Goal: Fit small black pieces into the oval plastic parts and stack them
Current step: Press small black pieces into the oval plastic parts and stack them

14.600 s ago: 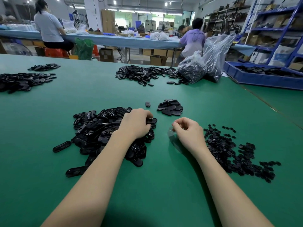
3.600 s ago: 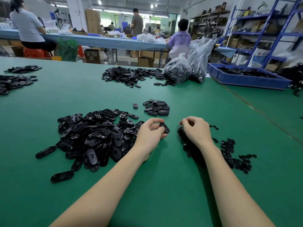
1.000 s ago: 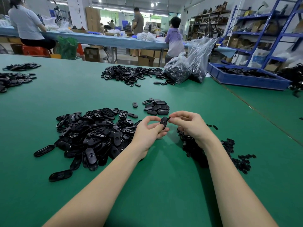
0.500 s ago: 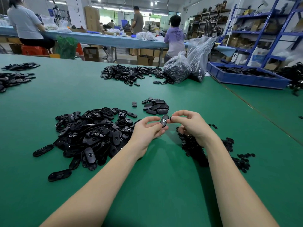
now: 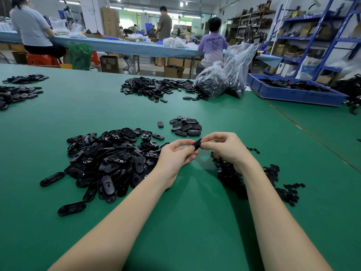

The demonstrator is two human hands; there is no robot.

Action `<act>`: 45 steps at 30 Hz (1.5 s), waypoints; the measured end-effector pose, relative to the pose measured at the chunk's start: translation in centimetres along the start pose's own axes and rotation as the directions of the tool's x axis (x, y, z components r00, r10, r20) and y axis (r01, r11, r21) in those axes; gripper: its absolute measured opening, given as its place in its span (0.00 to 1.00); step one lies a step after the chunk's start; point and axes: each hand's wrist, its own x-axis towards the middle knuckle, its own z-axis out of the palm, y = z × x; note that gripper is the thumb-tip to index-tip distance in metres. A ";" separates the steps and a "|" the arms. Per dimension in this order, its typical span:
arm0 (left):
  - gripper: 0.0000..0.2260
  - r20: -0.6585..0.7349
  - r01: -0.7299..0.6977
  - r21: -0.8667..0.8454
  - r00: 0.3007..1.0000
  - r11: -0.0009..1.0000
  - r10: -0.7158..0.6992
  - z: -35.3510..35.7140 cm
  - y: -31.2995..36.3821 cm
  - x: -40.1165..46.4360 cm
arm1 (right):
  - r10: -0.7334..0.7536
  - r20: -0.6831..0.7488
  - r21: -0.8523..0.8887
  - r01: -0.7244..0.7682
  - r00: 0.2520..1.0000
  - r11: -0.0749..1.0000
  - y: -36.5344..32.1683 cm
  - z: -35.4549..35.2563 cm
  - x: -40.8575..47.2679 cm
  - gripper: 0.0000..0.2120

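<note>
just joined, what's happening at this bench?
A person is assembling parts by hand at a green table. The left hand and right hand together pinch one black oval part above the table, between two piles. A big pile of oval parts lies to the left, a pile of small black pieces to the right under the right wrist, and a small stack of ovals just beyond the hands.

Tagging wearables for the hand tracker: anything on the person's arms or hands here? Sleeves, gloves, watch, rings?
Nothing visible. Both forearms are bare right down to the bottom edge of the frame, so no sleeve shows. The left hand and right hand have no gloves, and both wrists are free of watch or band. No rings on the fingers that show; some fingers are curled out of sight.
</note>
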 end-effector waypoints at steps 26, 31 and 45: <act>0.07 0.066 0.043 0.049 0.997 0.998 -0.046 -0.3 0.2 0.1 | 0.198 0.081 -0.065 -0.193 0.977 0.979 0.4 -0.6 0.1 0.09; 0.06 0.080 0.049 0.078 0.995 0.996 -0.055 -0.3 0.4 -0.2 | 0.156 0.127 -0.073 -0.147 0.980 0.986 0.6 -0.8 0.3 0.11; 0.06 0.073 0.031 0.076 0.997 0.997 -0.037 -0.2 0.3 -0.2 | 0.034 0.132 -0.110 -0.020 0.991 0.994 0.1 -0.4 0.3 0.04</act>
